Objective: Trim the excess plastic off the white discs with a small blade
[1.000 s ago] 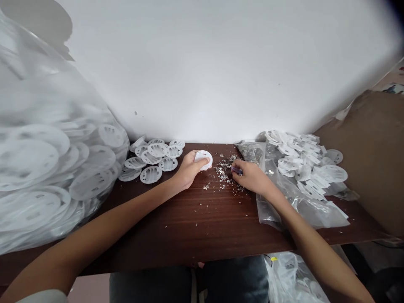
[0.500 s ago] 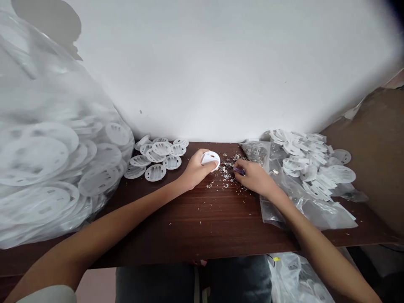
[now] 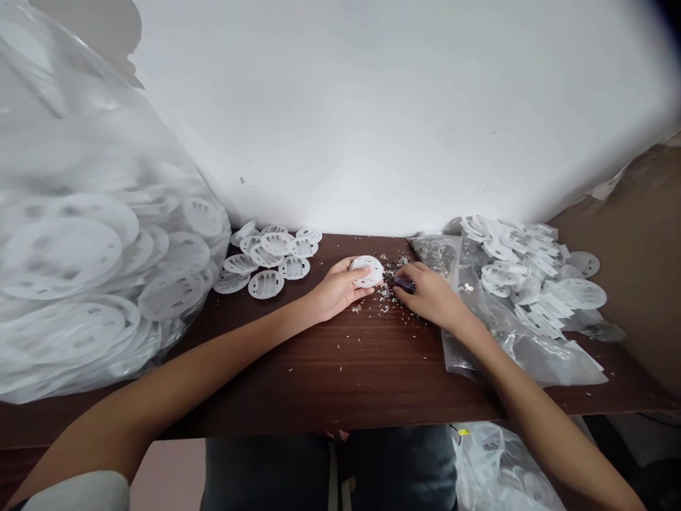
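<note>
Brown tabletop [image 3: 319, 387] beneath both hands [image 3: 336, 291], white disc [image 3: 374, 274] in the left.

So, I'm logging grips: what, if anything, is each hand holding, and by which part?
The left hand holds a white disc by its left side, thumb on its face. The right hand holds a small purple item; which part cannot be told.

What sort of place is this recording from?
Probably a small workshop or home work corner: loose white discs and tiny shiny bits on a table, with a big clear bag of more discs.
</note>
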The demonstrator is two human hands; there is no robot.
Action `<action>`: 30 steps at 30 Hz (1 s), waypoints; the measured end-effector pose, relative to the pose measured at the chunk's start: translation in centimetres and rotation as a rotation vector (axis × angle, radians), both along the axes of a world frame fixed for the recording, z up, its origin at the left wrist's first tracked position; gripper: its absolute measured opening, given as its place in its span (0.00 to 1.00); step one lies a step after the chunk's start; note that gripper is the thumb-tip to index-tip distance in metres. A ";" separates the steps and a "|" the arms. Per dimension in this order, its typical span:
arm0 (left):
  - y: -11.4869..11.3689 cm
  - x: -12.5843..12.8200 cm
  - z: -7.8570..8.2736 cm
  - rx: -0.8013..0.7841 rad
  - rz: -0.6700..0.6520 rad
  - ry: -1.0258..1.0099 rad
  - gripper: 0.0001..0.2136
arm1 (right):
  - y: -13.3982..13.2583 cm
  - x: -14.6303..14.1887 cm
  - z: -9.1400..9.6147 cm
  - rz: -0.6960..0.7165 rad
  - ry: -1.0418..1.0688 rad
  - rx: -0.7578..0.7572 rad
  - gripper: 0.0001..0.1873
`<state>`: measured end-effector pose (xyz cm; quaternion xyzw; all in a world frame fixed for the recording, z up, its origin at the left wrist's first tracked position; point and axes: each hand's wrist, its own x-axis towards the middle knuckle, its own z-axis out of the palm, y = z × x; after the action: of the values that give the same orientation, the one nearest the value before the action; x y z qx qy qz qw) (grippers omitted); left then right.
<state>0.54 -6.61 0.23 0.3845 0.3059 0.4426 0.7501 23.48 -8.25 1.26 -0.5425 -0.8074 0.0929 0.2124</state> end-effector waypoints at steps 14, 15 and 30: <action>0.3 -0.7 -1.7 0.632 0.136 0.542 0.20 | -0.6 -1.8 -0.8 0.104 0.102 0.144 0.10; 0.2 -0.7 -1.6 0.650 0.124 0.571 0.20 | -0.6 -1.9 -1.0 0.108 0.107 0.150 0.09; -1.4 -0.3 -0.1 0.708 0.000 0.887 0.30 | -0.5 -2.8 -1.8 0.085 0.048 0.199 0.07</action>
<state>0.20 -8.00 0.09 0.7616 0.4247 0.3142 0.3753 20.72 -8.71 -0.57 -0.4814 -0.8297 0.0341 0.2805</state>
